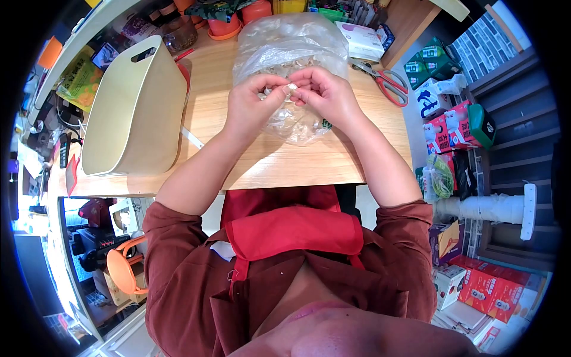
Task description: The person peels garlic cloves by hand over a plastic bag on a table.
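My left hand (256, 101) and my right hand (324, 95) meet over a clear plastic bag (291, 41). Between the fingertips of both hands is a small whitish piece, which looks like a garlic clove (292, 87). Each hand is closed in a pinch at it. Thin pale-brown flakes, like dry peel (306, 62), show inside the bag beneath and behind my fingers. The bag lies crumpled on the wooden table, and my hands cover part of it.
A tall cream bin (134, 113) stands left of my forearm. Scissors with red handles (386, 83) lie at the right edge of the table (297, 169). A white box (360, 40) and orange pots (225, 27) line the back. Packaged goods are stacked at the right.
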The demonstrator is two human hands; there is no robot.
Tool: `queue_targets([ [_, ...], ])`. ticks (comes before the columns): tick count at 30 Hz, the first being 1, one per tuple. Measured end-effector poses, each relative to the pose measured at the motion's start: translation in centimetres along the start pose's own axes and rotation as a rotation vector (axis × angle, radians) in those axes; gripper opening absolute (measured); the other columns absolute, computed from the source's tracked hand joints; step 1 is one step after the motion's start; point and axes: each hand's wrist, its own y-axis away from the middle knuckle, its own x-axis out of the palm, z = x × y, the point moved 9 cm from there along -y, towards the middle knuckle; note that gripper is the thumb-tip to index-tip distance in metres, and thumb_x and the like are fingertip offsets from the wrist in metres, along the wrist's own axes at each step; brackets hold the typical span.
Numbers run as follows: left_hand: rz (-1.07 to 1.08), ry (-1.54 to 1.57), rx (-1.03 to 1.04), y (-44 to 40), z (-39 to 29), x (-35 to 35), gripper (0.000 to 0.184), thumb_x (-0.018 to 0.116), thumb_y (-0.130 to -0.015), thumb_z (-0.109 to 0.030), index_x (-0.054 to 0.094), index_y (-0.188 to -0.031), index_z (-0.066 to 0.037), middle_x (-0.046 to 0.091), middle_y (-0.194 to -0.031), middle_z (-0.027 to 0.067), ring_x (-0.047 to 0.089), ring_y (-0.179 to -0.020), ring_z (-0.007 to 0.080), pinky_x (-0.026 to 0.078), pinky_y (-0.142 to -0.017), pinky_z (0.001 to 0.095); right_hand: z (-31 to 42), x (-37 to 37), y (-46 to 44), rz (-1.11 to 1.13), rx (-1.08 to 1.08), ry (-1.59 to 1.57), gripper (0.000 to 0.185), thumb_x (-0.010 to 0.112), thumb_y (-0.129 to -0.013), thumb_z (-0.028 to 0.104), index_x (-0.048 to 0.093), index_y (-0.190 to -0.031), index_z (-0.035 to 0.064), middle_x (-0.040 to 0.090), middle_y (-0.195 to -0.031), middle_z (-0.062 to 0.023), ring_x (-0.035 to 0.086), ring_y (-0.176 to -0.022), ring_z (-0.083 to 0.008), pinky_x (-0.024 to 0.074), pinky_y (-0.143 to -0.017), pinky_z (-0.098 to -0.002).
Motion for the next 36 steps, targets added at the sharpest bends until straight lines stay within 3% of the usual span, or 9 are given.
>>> queue_targets([
  [12, 0.046, 0.065, -0.062, -0.1, 0.8, 0.1, 0.011, 0.059, -0.081, -0.005, 0.062, -0.09, 0.001, 0.06, -0.083, 0.0007, 0.054, -0.075, 0.0056, 0.044, -0.066, 0.0199, -0.5, 0.0, -0.1, -0.02, -0.067, 0.059, 0.018, 0.058, -0.082, 0.003, 0.055, -0.099, 0.0012, 0.063, -0.081, -0.0065, 0.062, -0.072, -0.0107, 0.0499, -0.066, -0.0221],
  [15, 0.055, 0.059, -0.065, -0.1, 0.8, 0.2, 0.011, 0.059, -0.081, -0.004, 0.062, -0.09, 0.001, 0.061, -0.083, 0.0014, 0.055, -0.075, 0.0058, 0.044, -0.066, 0.0201, 0.1, 0.2, 0.0, 0.003, -0.043, 0.103, 0.017, 0.055, -0.083, -0.003, 0.054, -0.1, -0.0016, 0.06, -0.083, -0.0042, 0.059, -0.073, -0.0084, 0.0494, -0.066, -0.0205],
  [24, 0.047, -0.032, -0.052, -0.2, 1.0, 0.1, 0.01, 0.057, -0.08, -0.004, 0.061, -0.087, 0.001, 0.061, -0.081, 0.0017, 0.055, -0.075, 0.0061, 0.045, -0.066, 0.0203, 0.0, 0.3, 0.1, -0.019, -0.055, 0.199, 0.018, 0.054, -0.082, -0.003, 0.055, -0.099, 0.0008, 0.061, -0.082, -0.0044, 0.061, -0.074, -0.0084, 0.0502, -0.066, -0.0211],
  [36, -0.014, 0.008, -0.022, 0.0, 0.3, 0.0, 0.011, 0.06, -0.08, -0.006, 0.062, -0.089, 0.0, 0.059, -0.079, -0.0009, 0.052, -0.073, 0.0047, 0.042, -0.064, 0.0187, 0.4, -0.2, 0.1, -0.052, -0.088, 0.075, 0.018, 0.055, -0.082, -0.003, 0.054, -0.1, -0.0029, 0.061, -0.081, -0.0048, 0.058, -0.071, -0.0084, 0.0491, -0.064, -0.0208],
])
